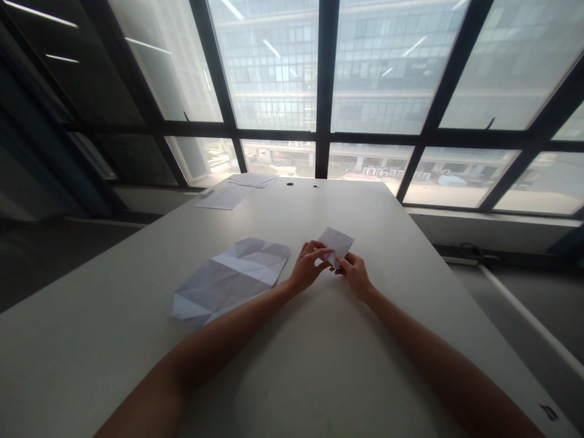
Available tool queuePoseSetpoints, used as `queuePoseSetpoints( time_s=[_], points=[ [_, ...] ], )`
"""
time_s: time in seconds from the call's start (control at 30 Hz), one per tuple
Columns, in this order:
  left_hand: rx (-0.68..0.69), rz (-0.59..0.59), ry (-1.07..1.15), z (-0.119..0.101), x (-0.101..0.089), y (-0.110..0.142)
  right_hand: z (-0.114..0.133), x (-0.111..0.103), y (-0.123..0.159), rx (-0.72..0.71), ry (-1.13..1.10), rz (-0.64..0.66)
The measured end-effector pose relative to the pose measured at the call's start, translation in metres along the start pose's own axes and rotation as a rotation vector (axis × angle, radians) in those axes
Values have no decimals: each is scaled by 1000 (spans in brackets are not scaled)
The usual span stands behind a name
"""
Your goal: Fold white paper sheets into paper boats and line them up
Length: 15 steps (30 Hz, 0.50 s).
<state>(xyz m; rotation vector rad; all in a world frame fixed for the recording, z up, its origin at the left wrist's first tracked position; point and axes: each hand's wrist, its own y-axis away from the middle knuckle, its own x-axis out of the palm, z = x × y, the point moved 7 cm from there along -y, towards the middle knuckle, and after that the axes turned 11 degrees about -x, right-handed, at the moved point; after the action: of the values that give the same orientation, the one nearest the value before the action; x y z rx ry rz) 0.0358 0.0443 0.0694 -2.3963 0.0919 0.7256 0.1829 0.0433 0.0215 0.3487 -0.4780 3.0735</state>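
A small folded piece of white paper [337,239] is held just above the table in both hands, one corner pointing away from me. My left hand [309,264] grips its left side, with the index finger lying across the paper's face. At the lower right edge, my right hand [356,272] pinches the paper between thumb and fingers. Some fingertips are hidden behind the paper. To the left of my left forearm lies a larger creased sheet of paper [235,274], unfolded on the table, its near edge partly covered by the arm.
The long white table [292,377] stretches toward tall windows [269,67] with dark frames. Several flat white sheets [224,197] rest at the far left end. A round cable hole [289,184] sits near the far edge. Past the table's right side, a pale pipe [529,316] runs along the floor.
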Motion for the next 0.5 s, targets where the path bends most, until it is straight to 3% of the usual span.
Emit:
queuePoseSetpoints(
  time_s=[0.3,0.5],
  points=[
    [-38,-99,102,3,-9,-4,-4,-3,-2,-5,14,33],
    [25,-15,76,-3,-7,-4,-7,-5,-4,14,-4,-8]
  ],
)
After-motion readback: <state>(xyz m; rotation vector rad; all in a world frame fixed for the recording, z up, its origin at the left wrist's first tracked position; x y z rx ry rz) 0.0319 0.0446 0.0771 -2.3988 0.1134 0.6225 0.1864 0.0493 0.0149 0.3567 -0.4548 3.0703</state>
